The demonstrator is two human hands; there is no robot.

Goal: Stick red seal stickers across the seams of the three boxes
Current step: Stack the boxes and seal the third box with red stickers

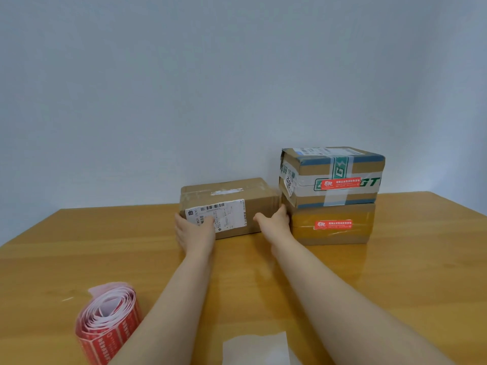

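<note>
Near the worktop's [395,285] front-left corner lies a loose roll [108,325] of red seal stickers, untouched, with a white slip [255,349] of paper at the front edge to its right. Towards the back edge, at the middle, the left hand [193,230] grips the left end of the one box [229,206] that shows no red seal, thumb laid across its shipping label [218,217] and fingers wrapped round the corner. The right hand [276,217] clasps the box's right end, thumb spread on the front face and fingers tucked into the narrow gap beside the stack [332,201]. That stack, two boxes just to the right, already carries a seal [340,183] on the upper front seam and another [332,224] on the lower. With two of three done, the step in hand appears to be fetching the last box. It would go best drawn straight towards the front edge, clear of the stack so the upper box is not nudged, then turned so a taped seam faces up and close. A sticker peeled from the roll should then straddle that seam evenly and be pressed flat from the centre outward.
</note>
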